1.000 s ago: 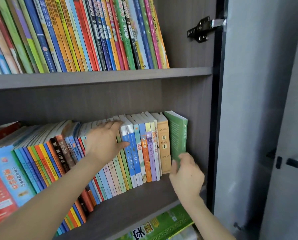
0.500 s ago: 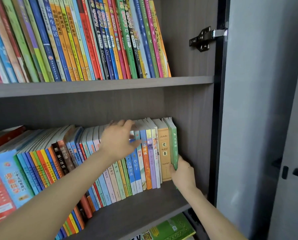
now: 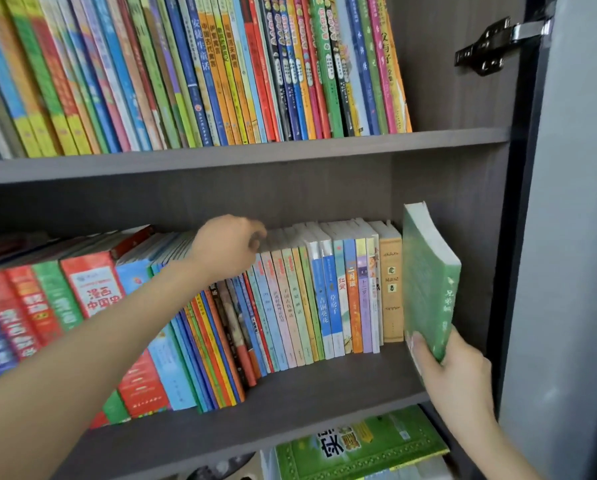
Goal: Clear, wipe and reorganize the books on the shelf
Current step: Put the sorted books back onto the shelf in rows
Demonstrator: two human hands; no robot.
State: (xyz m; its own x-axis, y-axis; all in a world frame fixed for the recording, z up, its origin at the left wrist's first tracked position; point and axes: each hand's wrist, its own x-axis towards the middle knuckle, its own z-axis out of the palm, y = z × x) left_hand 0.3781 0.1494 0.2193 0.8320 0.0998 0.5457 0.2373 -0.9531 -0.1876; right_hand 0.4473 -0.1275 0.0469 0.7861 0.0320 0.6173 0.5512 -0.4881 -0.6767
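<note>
A row of thin colourful books (image 3: 324, 292) stands on the middle shelf (image 3: 342, 379) of a dark wooden bookcase, leaning left. My left hand (image 3: 227, 249) reaches in over the row, its fingers curled over the top edges of the books near the middle; the fingertips are blurred. At the row's right end my right hand (image 3: 452, 372) grips the bottom corner of a green paperback (image 3: 428, 275). That book stands upright, pulled forward out of the row, with its cover turned toward me.
The upper shelf (image 3: 290, 150) holds a packed row of taller books (image 3: 203, 71). A green book (image 3: 355, 445) lies flat on the shelf below. The open grey cabinet door (image 3: 574, 237) with its hinge (image 3: 491, 46) stands close on the right.
The green paperback, flush in the row half a second ago, now sticks out forward in my right hand. My left hand has shifted left along the book tops.
</note>
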